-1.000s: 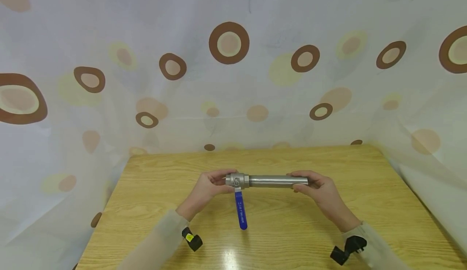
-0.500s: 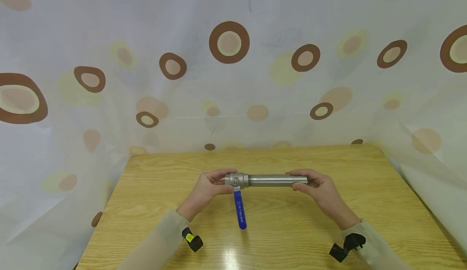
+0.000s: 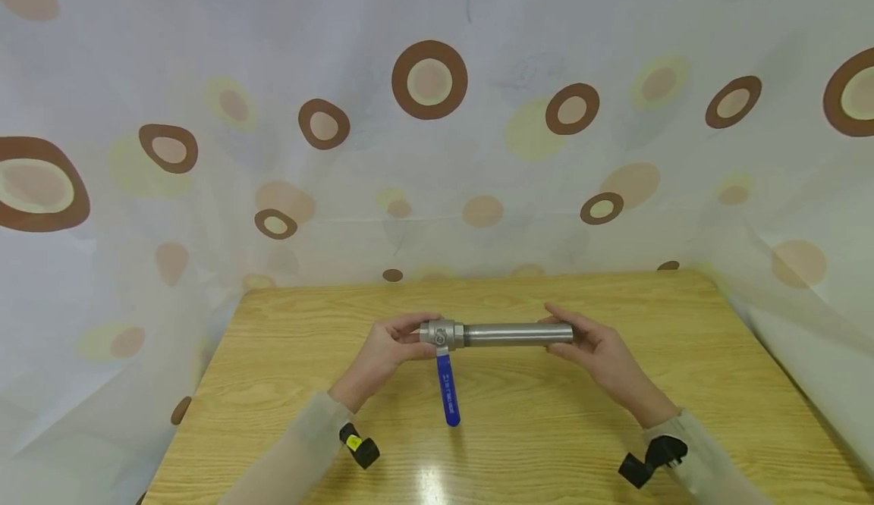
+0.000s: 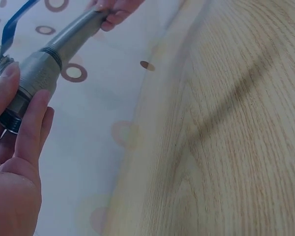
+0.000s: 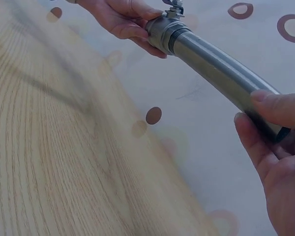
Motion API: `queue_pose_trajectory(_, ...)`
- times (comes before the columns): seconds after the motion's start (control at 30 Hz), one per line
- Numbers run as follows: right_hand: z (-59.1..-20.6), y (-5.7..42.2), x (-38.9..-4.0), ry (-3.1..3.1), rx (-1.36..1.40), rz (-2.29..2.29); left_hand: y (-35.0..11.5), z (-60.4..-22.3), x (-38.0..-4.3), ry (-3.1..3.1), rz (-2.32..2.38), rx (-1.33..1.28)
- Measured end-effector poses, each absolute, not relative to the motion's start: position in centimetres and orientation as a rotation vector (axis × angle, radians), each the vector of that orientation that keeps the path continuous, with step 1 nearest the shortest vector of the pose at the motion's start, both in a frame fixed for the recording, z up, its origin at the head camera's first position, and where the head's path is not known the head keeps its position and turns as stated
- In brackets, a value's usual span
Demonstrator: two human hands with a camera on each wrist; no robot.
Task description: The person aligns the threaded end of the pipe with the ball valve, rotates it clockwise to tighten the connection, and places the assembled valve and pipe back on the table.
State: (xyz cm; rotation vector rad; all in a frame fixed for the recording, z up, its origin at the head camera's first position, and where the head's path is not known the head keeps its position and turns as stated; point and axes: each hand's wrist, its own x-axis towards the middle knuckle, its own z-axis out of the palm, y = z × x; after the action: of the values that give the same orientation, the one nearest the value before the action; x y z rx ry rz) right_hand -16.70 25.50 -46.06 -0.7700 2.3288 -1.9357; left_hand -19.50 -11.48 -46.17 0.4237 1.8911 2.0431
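Observation:
My left hand (image 3: 379, 355) grips the metal body of a ball valve (image 3: 442, 334) between thumb and fingers. The valve's blue lever handle (image 3: 448, 390) points toward me. A steel pipe (image 3: 512, 334) joins the valve's right side, and some thread (image 4: 51, 53) shows at the joint in the left wrist view. With thumb and fingers, my right hand (image 3: 604, 353) holds the pipe's far right end; one finger is raised off it. In the right wrist view the thumb (image 5: 270, 104) lies along the pipe. Both parts are held level above the table.
A wood-grain table (image 3: 546, 444) lies below the hands. A pale curtain (image 3: 437, 164) with brown rings and spots hangs behind it and at both sides. Black wrist cameras (image 3: 359, 446) are strapped over the sleeves.
A finger of my right hand has lifted away from the pipe. Valve and pipe have shifted very slightly up and left in the head view; the left hand keeps its grip.

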Motion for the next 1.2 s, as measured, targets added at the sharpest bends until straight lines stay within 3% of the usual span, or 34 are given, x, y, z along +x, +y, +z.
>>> queue_pose_trajectory(1.2,-46.15,25.42,-16.28,2.340,-0.580,-2.089,-11.68,-47.01,-19.17,1.686,2.246,0.366)
